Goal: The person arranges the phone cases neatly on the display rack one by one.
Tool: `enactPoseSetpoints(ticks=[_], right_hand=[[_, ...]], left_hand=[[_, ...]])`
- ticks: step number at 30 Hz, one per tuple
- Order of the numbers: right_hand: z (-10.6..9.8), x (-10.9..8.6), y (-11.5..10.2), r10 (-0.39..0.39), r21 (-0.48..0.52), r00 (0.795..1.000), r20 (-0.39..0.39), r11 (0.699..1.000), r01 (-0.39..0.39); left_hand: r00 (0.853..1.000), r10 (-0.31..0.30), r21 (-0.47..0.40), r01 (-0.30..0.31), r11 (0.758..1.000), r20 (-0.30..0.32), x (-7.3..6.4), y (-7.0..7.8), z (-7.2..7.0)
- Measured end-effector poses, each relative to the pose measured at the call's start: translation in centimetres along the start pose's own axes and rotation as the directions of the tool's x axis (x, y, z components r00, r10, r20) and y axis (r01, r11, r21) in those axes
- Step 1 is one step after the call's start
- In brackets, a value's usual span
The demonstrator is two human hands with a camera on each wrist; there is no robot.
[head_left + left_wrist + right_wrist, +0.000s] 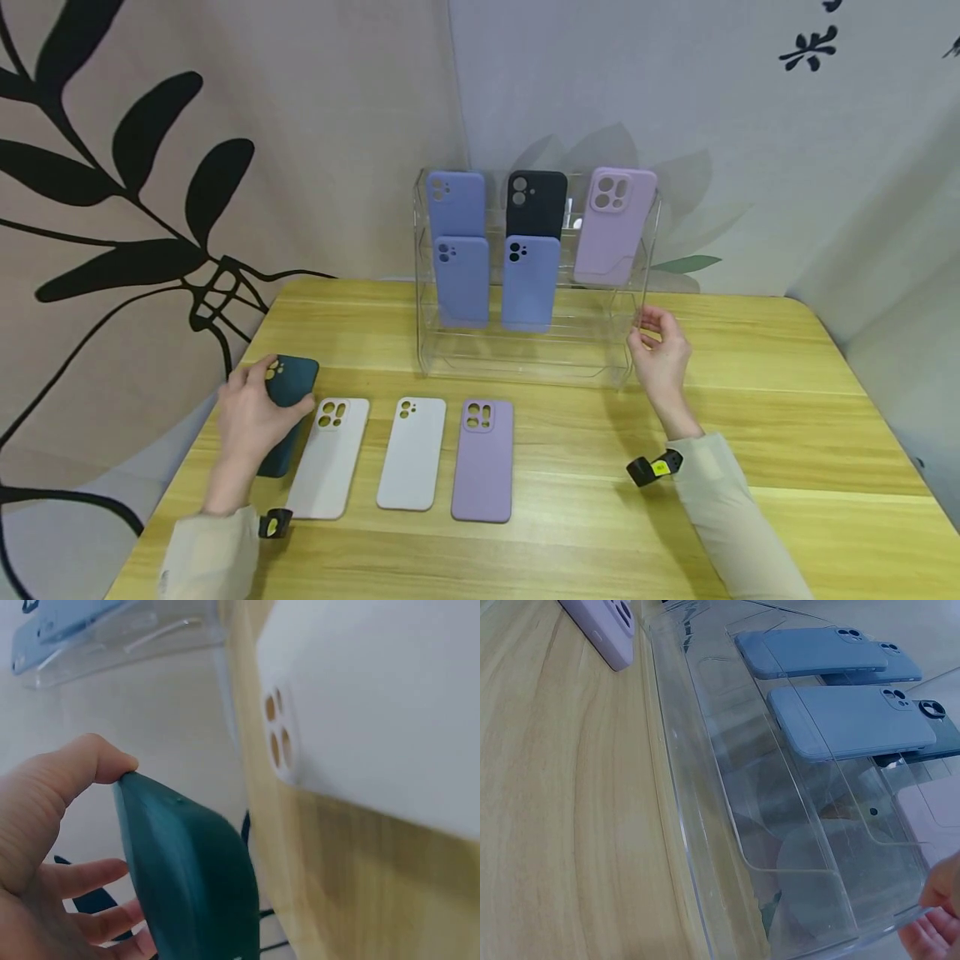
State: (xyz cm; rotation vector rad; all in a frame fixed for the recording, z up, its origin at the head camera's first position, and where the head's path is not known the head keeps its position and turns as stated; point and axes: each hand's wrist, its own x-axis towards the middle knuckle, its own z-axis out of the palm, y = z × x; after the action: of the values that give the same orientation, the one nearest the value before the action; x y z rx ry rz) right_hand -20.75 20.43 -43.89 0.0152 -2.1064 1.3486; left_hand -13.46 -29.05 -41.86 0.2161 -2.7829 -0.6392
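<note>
- Dark teal, round-cornered phone case [296,382]: left side of the wood-grain tabletop [750,358], long axis running near to far.
- Left hand [253,414], the nearer, pinches its far half across the width.
- White rectangular phone case [330,462]: just right of it.
- Clear plastic tiered rack [592,337]: beyond, rightward, well apart; right hand [662,352] pinches its right edge.

Teal case [300,382] looks like smooth matt plastic tbh, white cases [330,462] same. Rack [517,367] = clear glossy plastic w/ shiny edges. Worktop [570,500] is smooth wood-grain, backdrop [337,125] matt cloth afaict.
</note>
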Motion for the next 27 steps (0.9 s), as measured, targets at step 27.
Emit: enactPoseSetpoints(ticks=[27], right_hand=[[0.0, -0.2, -1.4, -0.007, -0.017, 1.0, -0.007, 1.0, 0.006]], left_hand=[[0.937, 0.245, -0.226, -0.302, 0.926, -0.25, 3.0, 10.3, 2.0]])
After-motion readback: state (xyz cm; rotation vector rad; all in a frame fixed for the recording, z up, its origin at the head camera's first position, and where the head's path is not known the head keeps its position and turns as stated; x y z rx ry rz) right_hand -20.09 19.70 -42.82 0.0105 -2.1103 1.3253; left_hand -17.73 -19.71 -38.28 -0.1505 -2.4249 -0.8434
